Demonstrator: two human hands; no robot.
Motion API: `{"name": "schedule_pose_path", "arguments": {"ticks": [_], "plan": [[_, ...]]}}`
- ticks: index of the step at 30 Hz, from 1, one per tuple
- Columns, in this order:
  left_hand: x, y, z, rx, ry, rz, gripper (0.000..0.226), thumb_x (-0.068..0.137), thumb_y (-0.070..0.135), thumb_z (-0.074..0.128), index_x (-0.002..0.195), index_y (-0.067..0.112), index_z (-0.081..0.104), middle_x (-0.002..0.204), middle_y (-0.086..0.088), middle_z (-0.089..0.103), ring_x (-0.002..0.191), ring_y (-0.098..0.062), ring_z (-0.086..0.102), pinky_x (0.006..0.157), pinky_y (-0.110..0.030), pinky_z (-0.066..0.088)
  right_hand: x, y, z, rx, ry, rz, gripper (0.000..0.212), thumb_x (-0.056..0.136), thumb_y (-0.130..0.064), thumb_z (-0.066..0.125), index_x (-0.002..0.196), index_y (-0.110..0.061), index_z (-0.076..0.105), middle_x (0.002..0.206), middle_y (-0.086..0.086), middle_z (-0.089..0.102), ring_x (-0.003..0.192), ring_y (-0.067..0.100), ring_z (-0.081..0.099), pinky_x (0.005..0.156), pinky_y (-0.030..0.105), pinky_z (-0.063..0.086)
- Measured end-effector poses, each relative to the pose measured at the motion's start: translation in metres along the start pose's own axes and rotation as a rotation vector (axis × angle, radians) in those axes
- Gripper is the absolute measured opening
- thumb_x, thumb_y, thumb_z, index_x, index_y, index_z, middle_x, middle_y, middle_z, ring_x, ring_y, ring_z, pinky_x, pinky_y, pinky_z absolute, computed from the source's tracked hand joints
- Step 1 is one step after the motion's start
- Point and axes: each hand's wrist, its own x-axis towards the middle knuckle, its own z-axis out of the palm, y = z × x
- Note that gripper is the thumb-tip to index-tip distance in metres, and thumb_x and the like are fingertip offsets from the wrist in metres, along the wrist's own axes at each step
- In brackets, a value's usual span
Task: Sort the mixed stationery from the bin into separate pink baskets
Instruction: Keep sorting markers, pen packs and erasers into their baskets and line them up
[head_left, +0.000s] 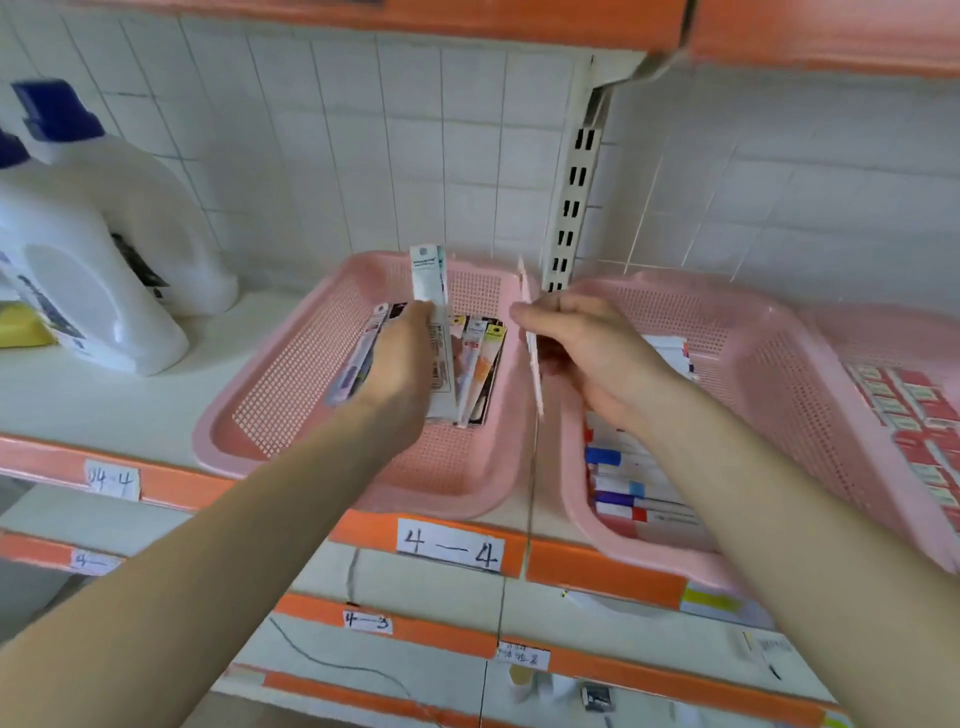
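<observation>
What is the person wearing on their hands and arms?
Nothing at all! The left hand and the right hand have no gloves, and no rings show. The left forearm and the right forearm are bare too, with no sleeves, watch or bracelets in view.

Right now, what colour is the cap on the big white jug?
The cap is dark blue; the head view shows it best.

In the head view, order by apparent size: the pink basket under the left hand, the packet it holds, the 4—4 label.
Largest: the pink basket.
Then the packet and the 4—4 label: they look alike, and the left hand hides part of the packet, so unranked.
</observation>
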Motion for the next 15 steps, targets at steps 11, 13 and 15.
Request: {"name": "schedule_pose_path", "arguments": {"ticks": [11, 13, 15], "plan": [[0.076, 0.028, -0.093, 0.122, -0.176, -0.081, 0.030, 0.101, 0.021, 0.035, 0.087, 0.027, 0.061, 0.092, -0.015, 0.075, 0.075, -0.025, 0.063, 0.082, -0.044, 0.051, 0.063, 0.016, 0.083, -0.431, 0.208, 0.056, 0.018, 0.082, -0.004, 0.075, 0.087, -0.021, 0.070, 0.090, -0.002, 0.067, 0.078, 0.017, 0.066, 0.069, 0.033, 0.058], [0.084, 0.030, -0.101, 0.104, -0.200, -0.113, 0.026, 0.102, 0.021, 0.040, 0.094, 0.022, 0.065, 0.112, -0.019, 0.072, 0.089, -0.029, 0.066, 0.096, -0.053, 0.051, 0.074, 0.020, 0.096, -0.520, 0.184, 0.094, 0.023, 0.080, -0.005, 0.076, 0.082, -0.026, 0.067, 0.093, -0.001, 0.068, 0.079, 0.017, 0.065, 0.069, 0.032, 0.057], [0.091, 0.031, -0.107, 0.096, -0.254, -0.154, 0.025, 0.103, 0.019, 0.041, 0.103, 0.015, 0.066, 0.113, -0.019, 0.072, 0.097, -0.032, 0.069, 0.097, -0.051, 0.053, 0.083, 0.023, 0.107, -0.649, 0.162, 0.142, 0.024, 0.080, -0.008, 0.077, 0.080, -0.029, 0.065, 0.094, -0.005, 0.067, 0.083, 0.013, 0.065, 0.070, 0.028, 0.053]]}}
